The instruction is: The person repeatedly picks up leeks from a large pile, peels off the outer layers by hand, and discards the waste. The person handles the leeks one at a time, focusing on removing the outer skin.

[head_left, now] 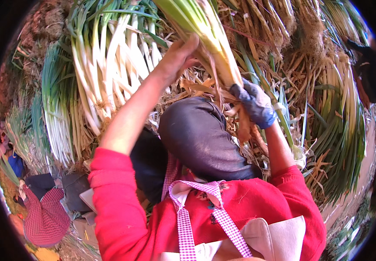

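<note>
A thick leek-like green onion (222,53) slants across the top middle, its green leaves running out of view. My bare left hand (183,57) holds it along the left side, thumb towards the stalk. My right hand (253,102), in a worn blue-grey glove, grips its pale lower end. Brown, dry outer leaves (201,86) hang loose around that end, and a dry strip (244,125) dangles below the glove. The root end is mostly hidden by the fingers. Under the stalk is my bent knee (191,127) in dark trousers.
Peeled green onions (109,68) lie piled at upper left, beside another bundle (57,120). Unpeeled ones with roots (305,36) and a green-leaved heap (338,137) lie right. Dry husks (295,68) litter the ground. Another person (369,71) is at far right; checked cloth (46,215) lies lower left.
</note>
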A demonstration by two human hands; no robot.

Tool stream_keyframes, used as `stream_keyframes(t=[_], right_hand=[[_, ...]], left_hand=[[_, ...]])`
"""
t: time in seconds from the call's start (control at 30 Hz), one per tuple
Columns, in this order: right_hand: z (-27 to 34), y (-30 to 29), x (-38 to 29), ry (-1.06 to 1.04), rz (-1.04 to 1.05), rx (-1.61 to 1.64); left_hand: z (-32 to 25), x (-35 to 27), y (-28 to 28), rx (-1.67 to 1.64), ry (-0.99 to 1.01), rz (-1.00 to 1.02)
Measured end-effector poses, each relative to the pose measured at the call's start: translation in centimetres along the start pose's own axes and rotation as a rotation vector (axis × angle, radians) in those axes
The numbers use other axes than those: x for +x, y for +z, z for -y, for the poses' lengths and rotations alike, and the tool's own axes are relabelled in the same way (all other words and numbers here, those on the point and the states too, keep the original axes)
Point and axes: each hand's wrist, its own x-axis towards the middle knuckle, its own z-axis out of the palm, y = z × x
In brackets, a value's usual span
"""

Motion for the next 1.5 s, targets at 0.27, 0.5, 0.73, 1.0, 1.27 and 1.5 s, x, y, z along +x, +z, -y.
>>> stream_keyframes(t=[0.27, 0.5, 0.73, 1.0, 1.27, 1.5], right_hand=[[-7.1, 1.1, 2.9, 0.289, -0.377, 0.032], [-2.7, 1.9, 4.3, -0.135, -0.155, -0.016], [-4.9, 6.4, 10.2, 0.209, -0.242, 0.237], [-14.4, -1.7, -3.0, 0.409, -0.047, -0.780], [2.1, 3.7, 7.2, 0.056, 0.188, 0.129], [4.2, 4.0, 7.4, 0.201, 0.046, -0.342]], left_hand=[[-0.9, -0.9, 0.0, -0.531, 0.264, -0.277], [1.7, 0.7, 0.6, -0.632, 0.144, -0.256], [0.8, 0.1, 0.3, -0.671, 0.175, -0.331], [-0.9, 2.0, -2.5, -0.716, 0.324, -0.244], [2.2, 3.2, -0.1, -0.722, 0.255, -0.206], [5.2, 3.0, -1.4, -0.253, 0.242, -0.477]])
